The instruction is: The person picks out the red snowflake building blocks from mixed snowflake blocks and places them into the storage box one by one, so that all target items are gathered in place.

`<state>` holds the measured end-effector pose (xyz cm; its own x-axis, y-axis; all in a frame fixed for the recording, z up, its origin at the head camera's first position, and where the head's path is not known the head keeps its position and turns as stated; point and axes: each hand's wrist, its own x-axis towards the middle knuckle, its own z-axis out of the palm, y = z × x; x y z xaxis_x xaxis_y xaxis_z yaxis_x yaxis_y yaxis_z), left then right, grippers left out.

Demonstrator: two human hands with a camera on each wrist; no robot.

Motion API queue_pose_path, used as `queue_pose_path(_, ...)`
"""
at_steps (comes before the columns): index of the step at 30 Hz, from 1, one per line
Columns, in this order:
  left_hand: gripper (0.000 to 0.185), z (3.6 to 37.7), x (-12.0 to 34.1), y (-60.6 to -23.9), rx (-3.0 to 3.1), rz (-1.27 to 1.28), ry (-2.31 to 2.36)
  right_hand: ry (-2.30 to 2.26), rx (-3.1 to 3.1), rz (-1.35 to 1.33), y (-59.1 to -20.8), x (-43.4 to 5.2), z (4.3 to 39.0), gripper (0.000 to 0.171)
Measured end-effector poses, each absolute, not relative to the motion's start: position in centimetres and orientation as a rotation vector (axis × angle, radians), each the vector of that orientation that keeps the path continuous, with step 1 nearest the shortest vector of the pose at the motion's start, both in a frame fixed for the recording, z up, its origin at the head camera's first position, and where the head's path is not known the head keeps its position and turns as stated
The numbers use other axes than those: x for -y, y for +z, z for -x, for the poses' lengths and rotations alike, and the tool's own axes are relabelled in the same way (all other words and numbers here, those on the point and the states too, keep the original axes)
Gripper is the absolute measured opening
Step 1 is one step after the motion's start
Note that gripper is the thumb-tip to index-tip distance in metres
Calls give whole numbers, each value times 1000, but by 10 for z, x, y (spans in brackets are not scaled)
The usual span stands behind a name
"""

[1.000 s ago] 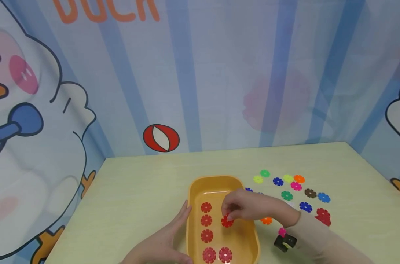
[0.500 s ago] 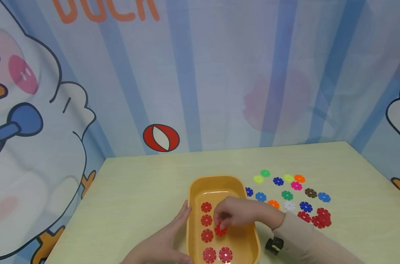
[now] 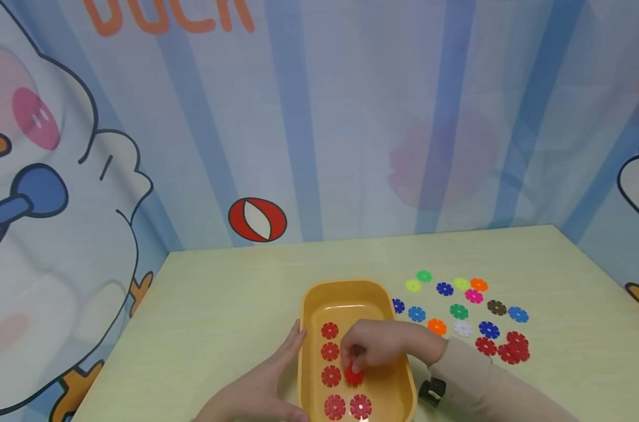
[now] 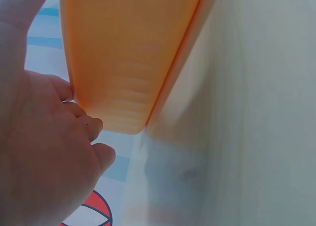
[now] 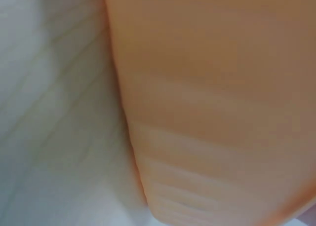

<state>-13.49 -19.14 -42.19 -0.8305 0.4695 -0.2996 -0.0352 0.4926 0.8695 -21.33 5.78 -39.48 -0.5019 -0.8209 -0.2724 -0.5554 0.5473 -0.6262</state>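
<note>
In the head view a yellow tray [image 3: 372, 291] holds several red notched plastic discs, three in a left column [image 3: 330, 351] and two at the near end [image 3: 360, 407]. My right hand [image 3: 377, 344] reaches over the tray's right rim, thumb and fingertips pinching another red notched disc [image 3: 354, 376] close over the tray floor, right of the column. My left hand [image 3: 261, 381] rests against the tray's left side, fingers extended along the rim and thumb spread toward the near end. The left wrist view shows that hand's fingertips [image 4: 106, 156] by the tray's outer wall [image 4: 123, 63].
Loose notched discs in several colours lie on the table [image 3: 235, 305] right of the tray, including a brown disc [image 3: 496, 308] and a cluster of red discs [image 3: 515, 349]. A black wrist camera [image 3: 432, 391] sits under the right sleeve [image 3: 488, 375]. A printed cloth backdrop [image 3: 351, 117] stands behind.
My right hand has moved left and toward the near end inside the tray, lowering the red disc beside the left column. My left hand and the tray have stayed put.
</note>
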Motion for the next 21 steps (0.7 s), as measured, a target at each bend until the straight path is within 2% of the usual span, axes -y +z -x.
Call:
queue_pose_path(6,115,137,194,-423,-2290,-477,1263,-608,-2235,1109,-401,-57,217,12)
queue_pose_path(21,115,136,193,-422,-2266,-428,1291,-579,-2274,1047,-399,-53,214,12)
